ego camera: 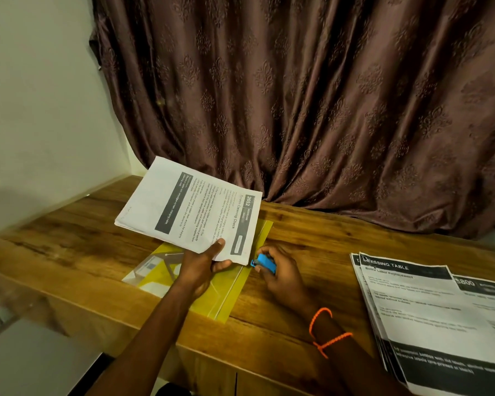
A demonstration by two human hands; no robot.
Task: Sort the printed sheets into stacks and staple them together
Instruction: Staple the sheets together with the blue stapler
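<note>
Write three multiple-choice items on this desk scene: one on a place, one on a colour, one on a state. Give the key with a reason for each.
1. Where does the pile headed "Dressing Table" lie?
A. On the right of the wooden desk
B. Under the yellow folder
C. In the left hand

2. What colour is the stapler?
A. Red
B. Blue
C. Black

3. How is the "Screen Cleaning Check" stack held?
A. Lying flat on the desk
B. Pinched at a corner by the left hand, lifted
C. Clamped inside the stapler

Key: 1 A, it rests at the desk's right end. 2 B, blue shows in the right hand. 3 B, the thumb lies on top and the sheets tilt above the yellow folder.
</note>
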